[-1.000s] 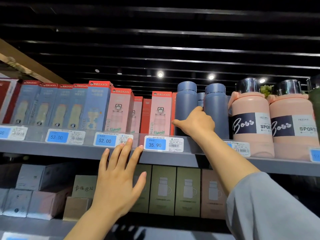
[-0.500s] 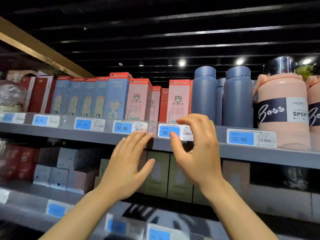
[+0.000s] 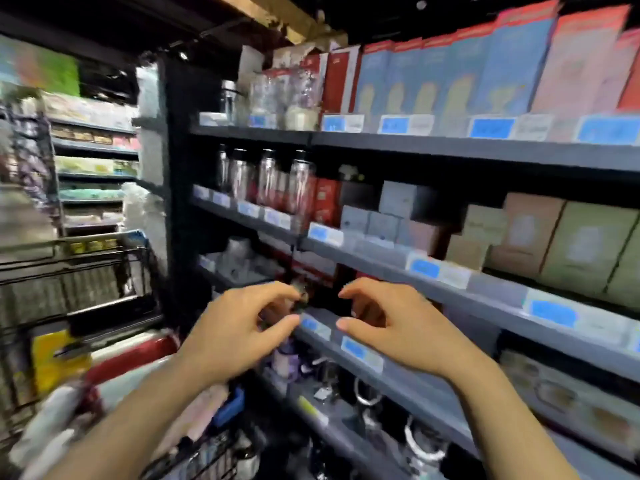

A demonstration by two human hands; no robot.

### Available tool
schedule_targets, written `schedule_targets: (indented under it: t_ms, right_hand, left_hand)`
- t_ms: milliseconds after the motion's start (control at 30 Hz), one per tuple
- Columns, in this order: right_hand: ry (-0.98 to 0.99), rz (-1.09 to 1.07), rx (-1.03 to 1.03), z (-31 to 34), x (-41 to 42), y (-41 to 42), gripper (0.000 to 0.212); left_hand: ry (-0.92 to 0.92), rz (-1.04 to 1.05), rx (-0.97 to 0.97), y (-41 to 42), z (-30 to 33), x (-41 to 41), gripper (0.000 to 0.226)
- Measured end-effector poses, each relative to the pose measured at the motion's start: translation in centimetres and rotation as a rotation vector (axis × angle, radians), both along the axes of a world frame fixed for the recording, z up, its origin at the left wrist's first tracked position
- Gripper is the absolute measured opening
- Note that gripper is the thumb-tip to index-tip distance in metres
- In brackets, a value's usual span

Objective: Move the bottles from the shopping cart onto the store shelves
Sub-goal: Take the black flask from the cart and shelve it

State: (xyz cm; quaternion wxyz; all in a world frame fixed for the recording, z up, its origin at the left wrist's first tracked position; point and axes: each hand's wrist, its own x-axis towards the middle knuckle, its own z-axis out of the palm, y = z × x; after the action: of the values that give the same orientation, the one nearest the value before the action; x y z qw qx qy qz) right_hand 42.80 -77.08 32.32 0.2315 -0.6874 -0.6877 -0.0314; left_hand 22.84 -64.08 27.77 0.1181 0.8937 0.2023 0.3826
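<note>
Store shelves (image 3: 415, 147) of boxed bottles (image 3: 519, 67); goods-filled shopping cart (image 3: 194, 459) below.

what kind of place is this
Most likely a retail store aisle: long grey metal shelves edged with blue-and-white price tags, rows of boxed goods such as the tall blue cardboard boxes, and a black wire shopping cart nearby.

The dark grey metal shelves (image 3: 433, 150) look matt and smooth, with glossy blue-and-white paper price tags (image 3: 488, 128) along their front edges. On the top shelf stand smooth cardboard boxes in pale blue and red (image 3: 450, 74); one shelf below, matt olive and tan cardboard boxes (image 3: 585, 244). Left of those, shiny clear bottles with dark caps (image 3: 266, 174) catch the light. Further left, the black wire shopping cart (image 3: 69, 271) looks like painted metal.
</note>
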Motion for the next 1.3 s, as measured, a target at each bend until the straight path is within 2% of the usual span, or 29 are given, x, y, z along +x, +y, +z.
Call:
schedule_targets:
  t_ms: [67, 133, 233, 300, 367, 467, 600, 667, 733, 833, 900, 967, 1067, 1167, 1300]
  right_hand:
    - [0.151, 0.087, -0.201, -3.9, -5.3, 4.6, 0.045]
    - [0.2, 0.14, -0.464, -8.5, -10.7, 9.0, 0.052]
    - [0.242, 0.241, -0.767, -14.9, -18.3, 14.2, 0.058]
    - [0.278, 0.295, -0.864, -17.7, -22.8, 16.5, 0.057]
    - [0.286, 0.327, -0.902, -19.3, -26.2, 18.6, 0.052]
    - [0.314, 0.344, -0.95, -20.6, -29.6, 22.2, 0.06]
    - [0.389, 0.316, -0.914, -22.2, -31.4, 26.4, 0.06]
    - [0.448, 0.253, -0.859, -22.9, -32.3, 28.2, 0.051]
    - [0.524, 0.142, -0.67, -23.8, -32.9, 30.2, 0.039]
    - [0.671, -0.079, -0.348, -25.5, -33.2, 33.7, 0.025]
    - [0.706, -0.198, -0.262, -26.9, -32.7, 36.4, 0.022]
    - [0.701, -0.312, -0.251, -28.6, -32.2, 38.9, 0.022]
    - [0.662, -0.444, -0.264, -30.8, -32.1, 42.7, 0.027]
    - [0.574, -0.485, -0.33, -32.2, -32.3, 46.2, 0.034]
    - [0.439, -0.516, -0.415, -33.4, -32.4, 48.7, 0.053]
  left_hand:
    - [0.049, 0.06, -0.128, 3.2, -3.3, -7.7, 0.037]
    - [0.156, 0.129, -0.26, 6.1, -6.7, -14.8, 0.038]
    - [0.457, 0.174, -0.331, 9.4, -10.4, -22.8, 0.051]
    - [0.621, 0.232, -0.34, 10.7, -11.9, -26.8, 0.048]
    - [0.617, 0.289, -0.385, 12.0, -13.2, -30.4, 0.045]
    - [0.538, 0.315, -0.52, 13.9, -14.9, -34.6, 0.024]
    - [0.543, 0.333, -0.567, 16.9, -16.0, -36.7, 0.023]
    - [0.524, 0.311, -0.607, 19.3, -16.8, -36.8, 0.023]
    - [0.519, 0.294, -0.617, 21.9, -17.6, -36.6, 0.022]
    - [0.486, 0.272, -0.608, 26.4, -18.7, -35.6, 0.034]
    - [0.446, 0.276, -0.648, 29.7, -19.7, -34.8, 0.032]
    - [0.428, 0.283, -0.703, 32.8, -20.8, -34.2, 0.021]
    - [0.449, 0.292, -0.737, 37.0, -22.1, -33.7, 0.018]
    - [0.463, 0.291, -0.778, 41.6, -22.8, -32.8, 0.016]
    - [0.46, 0.315, -0.727, 48.6, -23.3, -30.3, 0.024]
